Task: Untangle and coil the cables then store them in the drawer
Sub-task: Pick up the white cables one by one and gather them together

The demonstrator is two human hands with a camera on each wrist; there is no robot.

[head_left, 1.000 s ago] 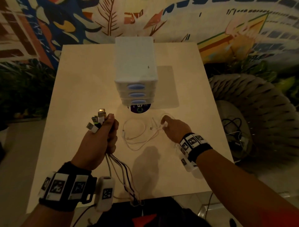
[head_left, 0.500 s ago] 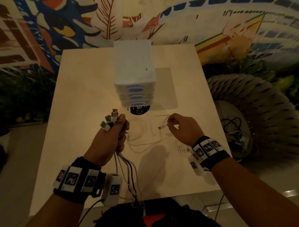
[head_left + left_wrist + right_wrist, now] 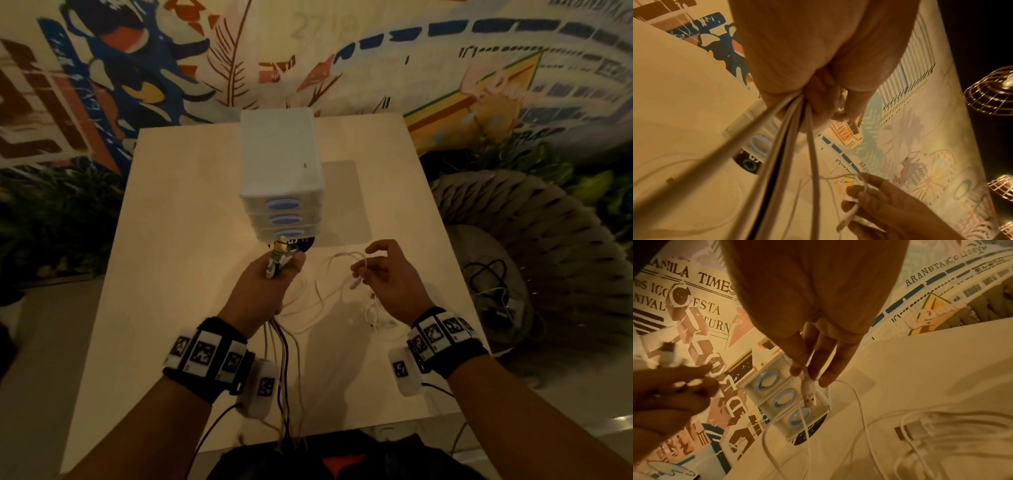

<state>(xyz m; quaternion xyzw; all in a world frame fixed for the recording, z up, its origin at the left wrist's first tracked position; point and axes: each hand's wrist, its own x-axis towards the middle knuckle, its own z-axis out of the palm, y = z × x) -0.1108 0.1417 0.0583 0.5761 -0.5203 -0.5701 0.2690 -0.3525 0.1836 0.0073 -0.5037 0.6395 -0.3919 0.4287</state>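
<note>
My left hand (image 3: 289, 265) grips a bundle of cables (image 3: 284, 346), their plugs (image 3: 279, 251) sticking up just in front of the white three-drawer unit (image 3: 281, 171). The strands trail back over the table's near edge. In the left wrist view the bundle (image 3: 789, 129) leaves the fist (image 3: 824, 104). My right hand (image 3: 368, 270) pinches a thin white cable (image 3: 329, 298) above the table, near its plug (image 3: 809, 395). The rest of that cable lies in loose loops on the table (image 3: 171, 240). All three drawers (image 3: 785, 402) are closed.
A round dark sticker (image 3: 303, 244) shows under the drawer unit's front. More white cable with a USB plug (image 3: 914, 430) lies at the table's right. A woven chair (image 3: 548, 240) holding black cables (image 3: 493, 284) stands right of the table. A mural wall rises behind.
My left hand carried the bundle right and forward, up to the drawer unit's front. My right hand lifted the white cable's end off the table.
</note>
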